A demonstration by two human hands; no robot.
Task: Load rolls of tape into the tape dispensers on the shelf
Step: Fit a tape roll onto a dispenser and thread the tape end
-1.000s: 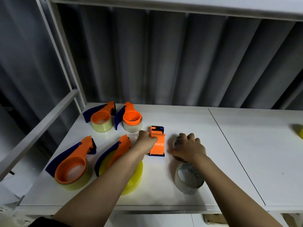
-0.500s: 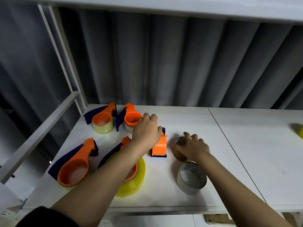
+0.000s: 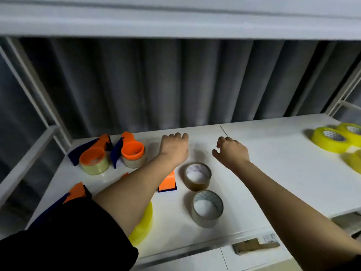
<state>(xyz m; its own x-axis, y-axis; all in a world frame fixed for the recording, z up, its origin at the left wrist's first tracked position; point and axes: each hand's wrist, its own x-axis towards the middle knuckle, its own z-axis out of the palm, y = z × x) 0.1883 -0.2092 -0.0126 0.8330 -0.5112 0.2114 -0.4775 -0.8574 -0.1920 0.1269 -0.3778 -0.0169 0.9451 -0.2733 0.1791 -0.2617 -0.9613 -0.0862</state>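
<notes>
Currently your left hand [image 3: 174, 148] and right hand [image 3: 230, 152] both hover over the white shelf [image 3: 273, 173], fingers loosely curled, nothing in either.

Count: two loose rolls with pale cores near the middle front, a brown roll [image 3: 197, 176] and just in front of it a clear roll [image 3: 207, 208]. Both lie flat, core axis vertical, hole facing up. They sit close but I can't tell if they touch.

Yellow rolls [image 3: 330, 139] at the far right: at least two flat, overlapping; a third yellow shape below them is blurred.

Dispensers: two loaded ones at the back left, rear-left dispenser [image 3: 93, 157] and rear-right dispenser [image 3: 130, 151], each an orange hub seated in a tape roll with a blue blade guard angling back-left.

One empty orange dispenser [image 3: 168, 182] with blue base sits just left of the brown roll, partly under your left forearm, long axis running front to back.

Front left: an orange-and-blue dispenser [image 3: 75, 192], mostly hidden by your black sleeve [image 3: 64, 235], and a large yellow roll [image 3: 143, 225] showing under your forearm. Can't tell what either holds.
</notes>
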